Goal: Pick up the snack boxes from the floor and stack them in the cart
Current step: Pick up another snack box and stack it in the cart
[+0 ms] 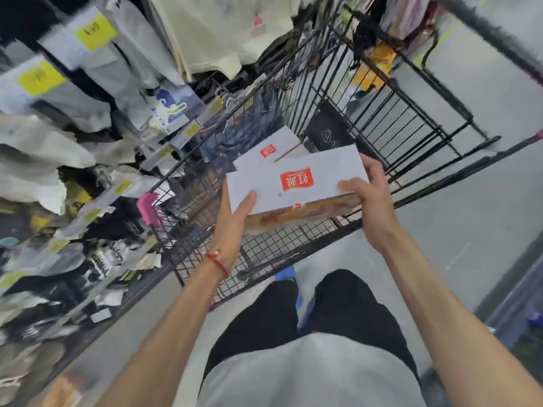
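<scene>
**Placement of a snack box in the cart.** A flat white snack box [296, 177] with a red label is held roughly level above the near end of the wire cart [264, 245], clear of the wires. It is grasped at both ends. The left hand [235, 212] is wrapped round the near left corner, thumb laid on the top face and fingers hidden beneath. The right hand [370, 201] is clamped on the right end, thumb across the top face and fingers curled round the far edge. A second white box [273, 142] of the same kind lies inside the cart, beyond and below the held one and partly covered by it. A dark flat item [326, 133] is seen beside it, toward the far wall. Racks of bagged clothing [73, 113] line the cart's left side. No further boxes are visible on the floor [470, 230].

For a neat stack, the held box is best kept level and lowered straight down, with its edges matched to those of the box below. The near rim should be cleared on the way down. The fingers beneath are best drawn out sideways only once the weight is borne by the lower box, so that nothing is pinched and the stack is not nudged askew.
</scene>
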Demonstrator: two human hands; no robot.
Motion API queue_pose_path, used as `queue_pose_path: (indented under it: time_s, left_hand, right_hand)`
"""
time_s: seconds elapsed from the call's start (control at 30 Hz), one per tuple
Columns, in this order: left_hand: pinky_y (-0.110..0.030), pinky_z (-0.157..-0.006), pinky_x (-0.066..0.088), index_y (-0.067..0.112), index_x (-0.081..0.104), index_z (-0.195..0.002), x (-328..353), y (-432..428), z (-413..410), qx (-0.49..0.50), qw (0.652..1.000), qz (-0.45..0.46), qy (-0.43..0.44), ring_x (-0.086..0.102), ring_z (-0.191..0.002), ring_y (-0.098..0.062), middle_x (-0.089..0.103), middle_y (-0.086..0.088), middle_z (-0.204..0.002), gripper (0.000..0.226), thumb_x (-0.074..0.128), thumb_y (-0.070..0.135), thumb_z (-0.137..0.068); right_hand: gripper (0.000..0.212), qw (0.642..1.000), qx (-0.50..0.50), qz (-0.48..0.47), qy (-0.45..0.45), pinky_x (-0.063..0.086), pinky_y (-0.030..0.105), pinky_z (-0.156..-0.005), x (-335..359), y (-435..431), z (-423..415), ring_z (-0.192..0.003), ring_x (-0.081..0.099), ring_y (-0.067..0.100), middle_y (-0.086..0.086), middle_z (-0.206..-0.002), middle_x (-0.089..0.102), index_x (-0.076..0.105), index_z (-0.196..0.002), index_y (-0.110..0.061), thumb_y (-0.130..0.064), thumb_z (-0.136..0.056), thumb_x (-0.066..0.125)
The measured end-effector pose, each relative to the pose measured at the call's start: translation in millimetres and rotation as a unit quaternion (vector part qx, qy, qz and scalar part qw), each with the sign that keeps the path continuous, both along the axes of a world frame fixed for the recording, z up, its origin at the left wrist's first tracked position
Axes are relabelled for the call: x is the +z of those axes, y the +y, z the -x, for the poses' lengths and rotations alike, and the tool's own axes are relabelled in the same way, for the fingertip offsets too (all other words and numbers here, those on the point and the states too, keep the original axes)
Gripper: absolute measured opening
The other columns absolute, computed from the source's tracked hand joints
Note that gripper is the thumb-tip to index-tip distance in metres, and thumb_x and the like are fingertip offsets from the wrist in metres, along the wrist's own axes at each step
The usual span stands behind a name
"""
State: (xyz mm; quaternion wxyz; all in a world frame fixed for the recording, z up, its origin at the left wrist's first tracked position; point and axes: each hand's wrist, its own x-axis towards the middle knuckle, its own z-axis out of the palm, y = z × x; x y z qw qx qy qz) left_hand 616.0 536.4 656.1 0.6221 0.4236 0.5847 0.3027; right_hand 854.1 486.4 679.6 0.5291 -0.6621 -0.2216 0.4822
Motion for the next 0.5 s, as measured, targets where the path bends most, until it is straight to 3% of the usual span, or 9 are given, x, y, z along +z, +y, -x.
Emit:
queue_pose_path:
  time_s: [0.13,0.27,0.37,0.5]
  left_hand:
    - [-0.054,-0.109,0.046,0.041,0.04,-0.148,-18,-3,-6,0.001,0.998,0.035,0.046,0.061,-0.127,-0.018,0.064,0.014,-0.136,0.079,0.069,0.067,-0.079]
    - [-0.054,-0.106,0.049,0.034,0.051,-0.136,-39,-14,-14,0.033,0.993,0.091,0.06,0.065,-0.12,-0.018,0.069,0.011,-0.128,0.058,0.07,0.044,-0.082]
    - [-0.064,-0.1,0.049,0.042,0.055,-0.128,-59,-28,-24,0.042,0.988,0.13,0.072,0.068,-0.116,-0.026,0.07,0.01,-0.126,0.046,0.071,0.038,-0.085]
    - [-0.047,-0.109,0.045,0.043,0.055,-0.123,-72,-43,-45,0.065,0.976,0.174,0.111,0.064,-0.12,-0.017,0.07,0.014,-0.124,0.041,0.067,0.043,-0.084]
  right_hand:
    - [0.05,0.997,0.05,0.062,-0.014,0.05,0.011,-0.062,-25,15,-13,-0.102,0.064,0.004,-0.005,-0.123,0.062,0.051,-0.134,-0.02,-0.01,-0.09,0.071]
    - [0.057,0.986,0.124,0.11,-0.023,0.051,0.011,-0.068,-50,28,-30,-0.108,0.062,0.004,-0.007,-0.123,0.06,0.048,-0.136,-0.016,-0.012,-0.088,0.078]
    - [0.059,0.973,0.178,0.146,-0.036,0.051,0.009,-0.068,-65,37,-43,-0.106,0.063,0.002,-0.006,-0.123,0.059,0.045,-0.137,-0.014,-0.014,-0.089,0.078]
    - [0.06,0.953,0.24,0.186,-0.024,0.057,0.015,-0.063,-83,44,-58,-0.088,0.069,-0.005,-0.007,-0.116,0.059,0.037,-0.138,-0.011,-0.01,-0.092,0.075]
